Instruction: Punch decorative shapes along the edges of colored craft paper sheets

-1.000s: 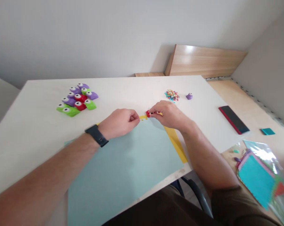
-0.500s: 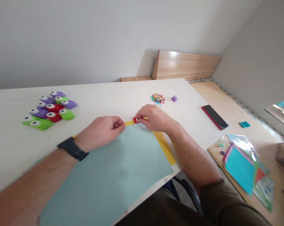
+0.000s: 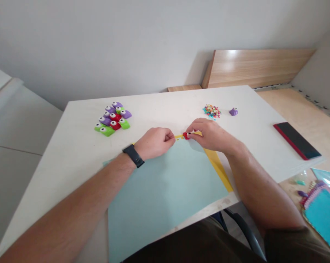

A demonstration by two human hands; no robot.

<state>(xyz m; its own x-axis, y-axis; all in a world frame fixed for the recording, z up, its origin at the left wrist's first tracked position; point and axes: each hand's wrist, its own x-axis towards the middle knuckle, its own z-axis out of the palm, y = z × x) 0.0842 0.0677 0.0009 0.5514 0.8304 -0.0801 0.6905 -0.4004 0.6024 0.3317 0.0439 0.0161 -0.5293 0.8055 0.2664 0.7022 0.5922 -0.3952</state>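
Observation:
My right hand point(image 3: 210, 134) pinches a small red clay-like piece with a googly eye point(image 3: 185, 136) at the far edge of a pale blue-green sheet point(image 3: 165, 182). My left hand point(image 3: 156, 142), with a dark watch on its wrist, is closed in a pinch just left of it; anything between those fingertips is hidden. Tiny bits point(image 3: 178, 138) lie between the two hands. A yellow sheet point(image 3: 218, 168) shows from under the blue-green one along its far and right edges.
At the left, several purple, green and red eyed pieces point(image 3: 115, 117) form a cluster on the white table point(image 3: 154, 109). Further right are a heap of small colourful bits point(image 3: 212, 111), a purple eyed piece point(image 3: 233, 111) and a black-and-red flat case point(image 3: 296, 140).
The view has swung left, so everything sits further right and the table's left edge now shows. Both hands keep their pinches, with the red piece still in the right one.

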